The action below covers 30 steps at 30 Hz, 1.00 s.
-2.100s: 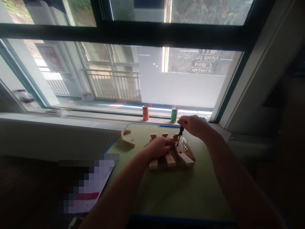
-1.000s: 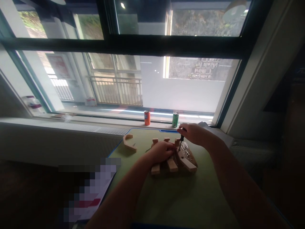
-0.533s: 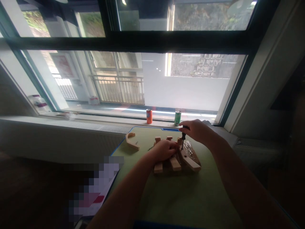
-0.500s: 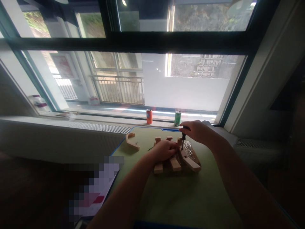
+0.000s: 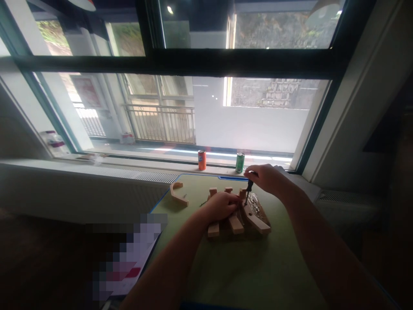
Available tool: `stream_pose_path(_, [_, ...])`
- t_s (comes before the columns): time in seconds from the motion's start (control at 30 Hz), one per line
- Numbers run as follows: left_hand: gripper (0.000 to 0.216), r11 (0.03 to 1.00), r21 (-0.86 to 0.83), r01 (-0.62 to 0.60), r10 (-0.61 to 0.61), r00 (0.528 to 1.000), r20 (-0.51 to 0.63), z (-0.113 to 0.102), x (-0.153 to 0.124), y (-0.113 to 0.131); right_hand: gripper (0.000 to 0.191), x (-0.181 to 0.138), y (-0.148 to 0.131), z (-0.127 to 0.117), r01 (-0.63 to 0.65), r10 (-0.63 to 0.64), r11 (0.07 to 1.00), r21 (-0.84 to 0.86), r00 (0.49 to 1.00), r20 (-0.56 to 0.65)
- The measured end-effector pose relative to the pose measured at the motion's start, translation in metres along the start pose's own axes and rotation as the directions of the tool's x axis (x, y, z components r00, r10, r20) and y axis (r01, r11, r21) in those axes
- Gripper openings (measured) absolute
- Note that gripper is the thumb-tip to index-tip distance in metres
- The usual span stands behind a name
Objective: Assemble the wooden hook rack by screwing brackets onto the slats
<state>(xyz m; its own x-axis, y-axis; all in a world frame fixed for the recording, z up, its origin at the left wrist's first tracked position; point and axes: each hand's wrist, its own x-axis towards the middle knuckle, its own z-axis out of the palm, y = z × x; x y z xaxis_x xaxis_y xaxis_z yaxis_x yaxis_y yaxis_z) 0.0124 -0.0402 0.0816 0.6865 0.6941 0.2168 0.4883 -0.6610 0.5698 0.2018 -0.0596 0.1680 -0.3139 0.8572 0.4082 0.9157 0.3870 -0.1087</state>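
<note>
My right hand [image 5: 263,175] is closed around the dark handle of a screwdriver [image 5: 248,188]. The tool stands nearly upright, slightly tilted, its tip at the upper part of an angled wooden piece [image 5: 258,223] with a dark hole in it. My left hand [image 5: 225,204] lies over the wooden assembly, fingers bent against its right side next to the screwdriver tip; what they grip is partly hidden. Wooden bar ends [image 5: 237,226] stick out below that hand. A clear plastic bag of small metal hardware [image 5: 254,203] lies just right of the tip.
A curved wooden piece [image 5: 178,196] with a small screw beside it lies at the table's left. On the windowsill stand an orange can [image 5: 201,160] and a green can [image 5: 240,162]. The green tabletop [image 5: 232,271] has a blue edge. A radiator [image 5: 129,189] runs below the window.
The screwdriver's handle has tilted a little to the right, with my right hand moving slightly along. My left hand keeps its place on the wood. The view has shifted slightly.
</note>
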Motion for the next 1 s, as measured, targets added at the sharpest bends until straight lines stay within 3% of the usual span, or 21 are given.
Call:
stream_pose_path(0.13, [0.03, 1.0, -0.001, 0.013, -0.013, 1.0, 0.004, 0.0, 0.0, -0.001, 0.035, -0.004, 0.002, -0.008, 0.064, -0.066, 0.997, 0.033, 0.995, 0.073])
stream_pose_path(0.33, [0.031, 1.0, 0.002, 0.001, -0.001, 1.0, 0.012, -0.001, 0.001, -0.001, 0.053, -0.001, -0.001, -0.006, -0.04, 0.052, 0.986, -0.163, 0.996, 0.069])
stream_pose_path(0.57, [0.031, 0.999, 0.017, -0.044, 0.044, 0.999, 0.008, 0.0, 0.0, -0.002, 0.032, -0.002, -0.006, 0.003, 0.076, -0.075, 0.997, -0.014, 0.997, 0.019])
stream_pose_path(0.7, [0.03, 0.998, 0.016, -0.058, 0.058, 0.998, -0.007, 0.0, 0.0, -0.004, 0.034, -0.005, -0.006, 0.001, 0.089, -0.088, 0.996, -0.018, 0.996, 0.027])
stream_pose_path(0.87, [0.031, 0.999, 0.022, -0.024, 0.024, 1.0, 0.005, -0.001, 0.001, -0.003, 0.037, -0.007, -0.011, -0.008, 0.034, -0.024, 0.99, -0.134, 0.997, 0.075])
stream_pose_path(1.0, [0.031, 0.999, 0.022, -0.039, 0.039, 0.999, 0.011, 0.0, 0.0, -0.003, 0.053, -0.003, -0.014, -0.004, -0.033, 0.038, 0.962, -0.272, 0.999, 0.013])
